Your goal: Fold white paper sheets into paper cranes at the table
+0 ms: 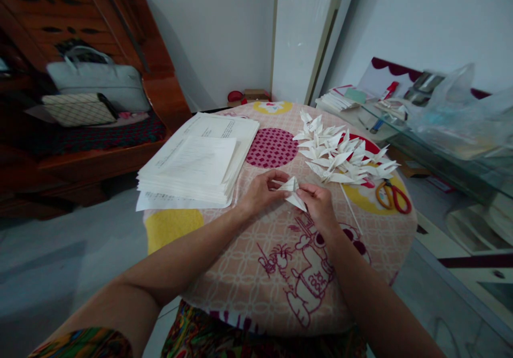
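Round bench (224, 288), pink patterned cloth (248, 251) on top: yellow patches, a purple checked oval, purple cartoon drawing at the near side. Folded white paper (294, 193) is mid-bench, between the two hands. Left hand (264, 191): fingers curled, pinching the paper's left side. Right hand (318, 203): nearly closed, thumb and fingers pinching its right side.

Left part of bench: thick stack of printed sheets (224, 125), edges uneven, smaller squarish sheets (200, 160) lying on it. Right far part: heap of pointed white paper cranes (336, 157), overlapping. Scissors (395, 197), red and orange handles, near the right edge, just beside the heap. Thin white stick (351, 208) lies slantwise between scissors and right hand.

Room: carved wooden settee (160, 75) at left, grey handbag (102, 88) and quilted pouch (78, 109) on its seat. Tall white unit (302, 32) at the back, small boxes (256, 95) low beside it. Right: glass-topped stand (452, 160) with papers (339, 101) and a clear plastic bag (452, 109). Pale walls, grey floor (60, 251).
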The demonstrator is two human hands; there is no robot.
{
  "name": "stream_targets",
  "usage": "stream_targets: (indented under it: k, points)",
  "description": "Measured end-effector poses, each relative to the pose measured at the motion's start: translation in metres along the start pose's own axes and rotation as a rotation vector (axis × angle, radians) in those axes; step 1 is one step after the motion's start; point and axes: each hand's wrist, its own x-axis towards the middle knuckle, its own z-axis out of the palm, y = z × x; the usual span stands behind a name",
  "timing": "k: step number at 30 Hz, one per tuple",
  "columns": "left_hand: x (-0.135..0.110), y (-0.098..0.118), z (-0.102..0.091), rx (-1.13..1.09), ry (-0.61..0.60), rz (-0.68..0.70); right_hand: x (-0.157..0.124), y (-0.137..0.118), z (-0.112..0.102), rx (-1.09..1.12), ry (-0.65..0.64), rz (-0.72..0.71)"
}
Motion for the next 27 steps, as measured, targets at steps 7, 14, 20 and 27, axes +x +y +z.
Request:
stream_targets:
  k: [7,14,20,27]
  points:
    - [0.001,-0.006,-0.003,0.18,0.022,0.054,-0.001,0.0,-0.006,-0.198,0.015,-0.158]
    - [-0.002,-0.002,-0.005,0.229,-0.048,0.085,0.0,0.002,-0.008,-0.32,0.062,-0.272]
    - [-0.005,0.001,-0.002,0.308,-0.088,0.107,-0.001,0.001,-0.007,-0.294,0.065,-0.254]
    - [0.002,-0.006,-0.01,0.202,0.011,0.092,0.0,0.001,-0.007,-0.251,0.06,-0.227]
